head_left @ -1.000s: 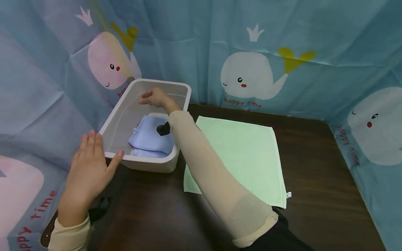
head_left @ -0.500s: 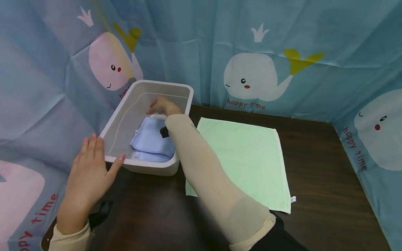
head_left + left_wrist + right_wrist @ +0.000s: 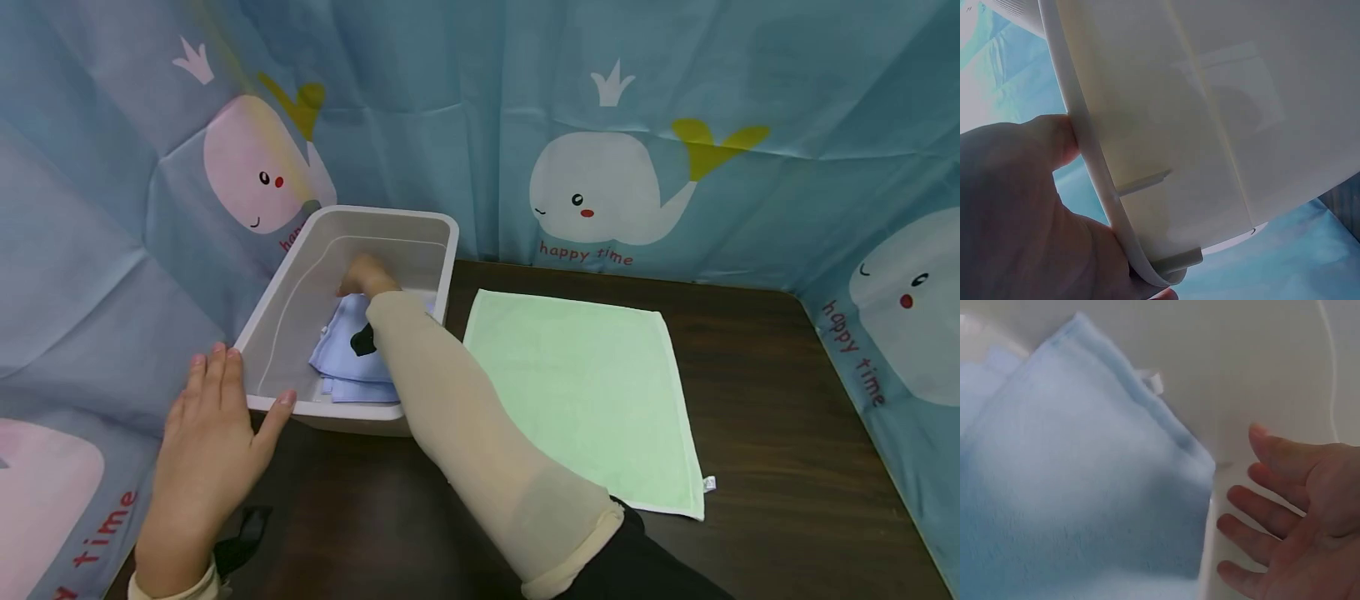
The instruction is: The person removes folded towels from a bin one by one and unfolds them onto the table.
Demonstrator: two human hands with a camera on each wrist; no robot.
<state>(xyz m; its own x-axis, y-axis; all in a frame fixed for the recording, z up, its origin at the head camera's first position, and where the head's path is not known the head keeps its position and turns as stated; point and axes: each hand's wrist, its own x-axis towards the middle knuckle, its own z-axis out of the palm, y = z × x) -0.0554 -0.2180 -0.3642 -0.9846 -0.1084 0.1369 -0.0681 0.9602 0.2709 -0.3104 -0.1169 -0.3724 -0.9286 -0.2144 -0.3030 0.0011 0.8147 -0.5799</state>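
Observation:
A folded light-blue towel (image 3: 348,350) lies inside the light-grey plastic bin (image 3: 326,409). My right hand (image 3: 367,275) reaches down into the bin at the towel's far edge. In the right wrist view, the fingers of this right hand (image 3: 1300,515) are spread beside a corner of the blue towel (image 3: 1097,469), apart from it and holding nothing. My left hand (image 3: 213,442) rests with straight fingers at the bin's near-left corner. Its thumb touches the bin's rim (image 3: 1094,147) in the left wrist view. The right forearm hides part of the towel and the bin's right side.
A pale green towel (image 3: 585,400) is spread flat on the dark wooden table (image 3: 765,433), right of the bin. A blue curtain (image 3: 465,125) printed with whales hangs around the table. Black straps are on both wrists.
My right hand has moved down and deeper into the bin, toward the towel's far edge. The left hand has stayed at the corner. The view has tilted slightly.

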